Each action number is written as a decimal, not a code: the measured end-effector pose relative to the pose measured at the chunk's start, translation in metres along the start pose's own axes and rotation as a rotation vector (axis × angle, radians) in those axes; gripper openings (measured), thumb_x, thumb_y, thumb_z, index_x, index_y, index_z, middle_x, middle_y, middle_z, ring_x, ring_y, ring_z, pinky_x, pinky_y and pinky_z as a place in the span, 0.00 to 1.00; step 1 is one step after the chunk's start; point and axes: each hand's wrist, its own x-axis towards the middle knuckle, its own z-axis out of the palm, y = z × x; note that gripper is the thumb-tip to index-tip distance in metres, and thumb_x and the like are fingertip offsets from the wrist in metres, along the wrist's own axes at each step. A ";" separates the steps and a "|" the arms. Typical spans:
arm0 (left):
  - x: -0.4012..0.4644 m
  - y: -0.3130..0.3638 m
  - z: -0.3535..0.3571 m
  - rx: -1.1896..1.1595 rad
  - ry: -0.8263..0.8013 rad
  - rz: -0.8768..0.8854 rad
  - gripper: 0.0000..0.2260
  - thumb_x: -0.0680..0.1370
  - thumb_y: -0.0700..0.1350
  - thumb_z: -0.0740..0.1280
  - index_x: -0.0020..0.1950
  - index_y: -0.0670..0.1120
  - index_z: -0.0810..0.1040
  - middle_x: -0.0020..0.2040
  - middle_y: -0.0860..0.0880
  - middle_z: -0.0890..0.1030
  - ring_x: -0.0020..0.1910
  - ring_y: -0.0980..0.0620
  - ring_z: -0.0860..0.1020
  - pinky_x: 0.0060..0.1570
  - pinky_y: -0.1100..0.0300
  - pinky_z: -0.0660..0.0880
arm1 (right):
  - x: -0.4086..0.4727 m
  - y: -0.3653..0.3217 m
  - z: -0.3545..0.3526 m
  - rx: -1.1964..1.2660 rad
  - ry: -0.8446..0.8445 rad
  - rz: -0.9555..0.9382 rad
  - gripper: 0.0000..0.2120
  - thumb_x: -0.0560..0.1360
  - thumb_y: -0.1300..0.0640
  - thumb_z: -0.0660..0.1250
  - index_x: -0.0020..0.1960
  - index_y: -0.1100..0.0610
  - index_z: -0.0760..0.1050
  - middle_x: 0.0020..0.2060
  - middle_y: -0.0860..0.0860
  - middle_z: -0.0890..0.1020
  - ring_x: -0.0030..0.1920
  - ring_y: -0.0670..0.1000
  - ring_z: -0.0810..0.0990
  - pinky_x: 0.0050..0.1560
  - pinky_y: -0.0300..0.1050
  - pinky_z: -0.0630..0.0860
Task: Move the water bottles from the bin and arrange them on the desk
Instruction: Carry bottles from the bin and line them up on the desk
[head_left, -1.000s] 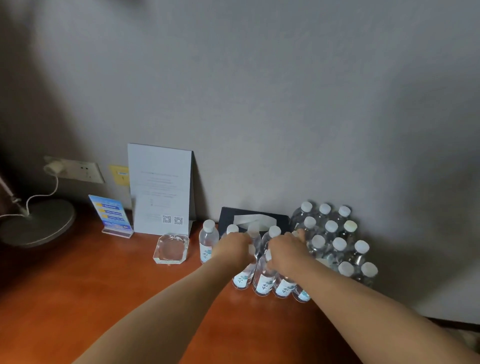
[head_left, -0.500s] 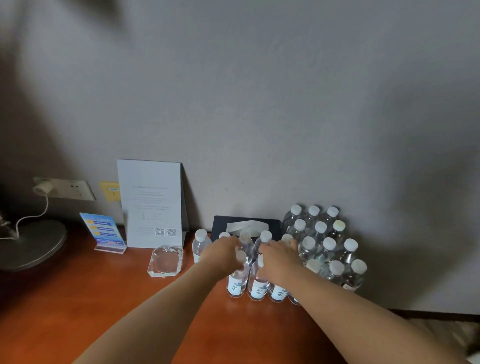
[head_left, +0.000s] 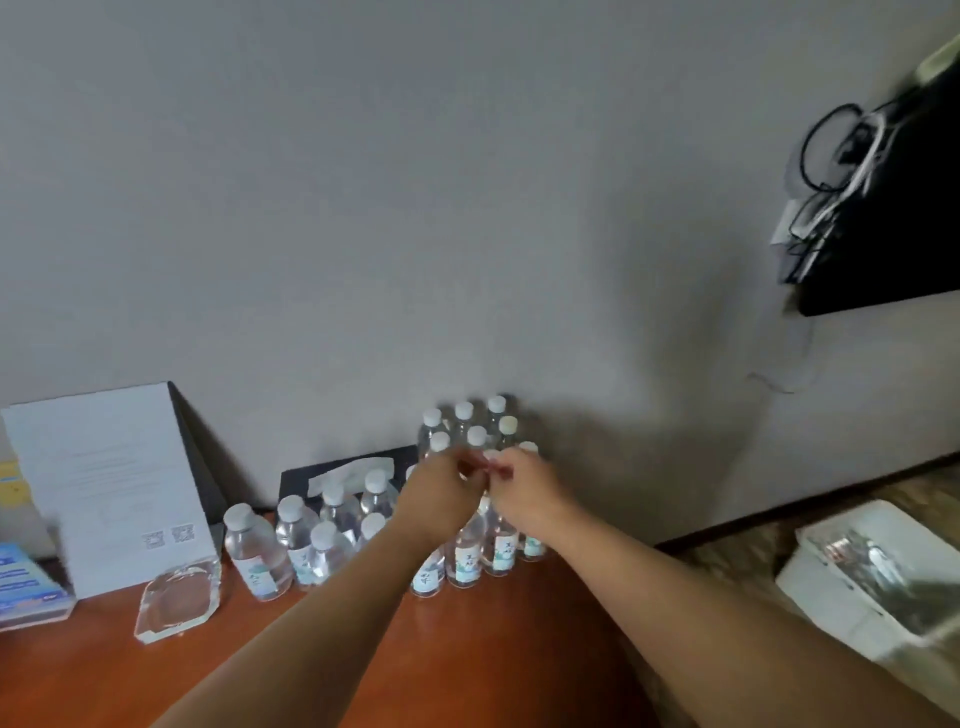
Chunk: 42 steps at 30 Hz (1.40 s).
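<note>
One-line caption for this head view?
Both hands, left hand and right hand, reach over upright water bottles clustered on the wooden desk against the wall.

We seem to be in a hotel room. At nine o'clock a white notice card with QR codes leans against the plain grey wall on a wooden desk, beside a blue leaflet stand and a glass ashtray. Complimentary-looking water bottles cluster at twelve o'clock by a tissue box. At two o'clock hangs a wall-mounted screen.
</note>
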 end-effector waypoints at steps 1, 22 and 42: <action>-0.001 0.020 0.014 -0.079 -0.028 0.012 0.06 0.78 0.44 0.66 0.50 0.53 0.82 0.45 0.59 0.83 0.44 0.59 0.80 0.43 0.72 0.72 | -0.006 0.013 -0.021 0.071 0.031 0.045 0.07 0.79 0.55 0.64 0.45 0.54 0.80 0.40 0.50 0.83 0.38 0.50 0.79 0.40 0.42 0.77; -0.051 0.411 0.434 -0.510 -0.496 -0.072 0.08 0.80 0.40 0.63 0.55 0.45 0.81 0.47 0.47 0.84 0.37 0.48 0.81 0.34 0.60 0.76 | -0.220 0.438 -0.470 0.358 0.530 0.549 0.09 0.77 0.56 0.62 0.43 0.58 0.78 0.39 0.57 0.82 0.36 0.54 0.80 0.36 0.46 0.74; 0.187 0.522 0.787 -0.480 -0.616 -0.159 0.08 0.80 0.39 0.64 0.53 0.46 0.81 0.45 0.44 0.85 0.39 0.47 0.82 0.43 0.54 0.79 | -0.049 0.783 -0.657 0.486 0.638 0.790 0.09 0.79 0.55 0.64 0.52 0.59 0.79 0.43 0.53 0.82 0.36 0.50 0.79 0.38 0.43 0.76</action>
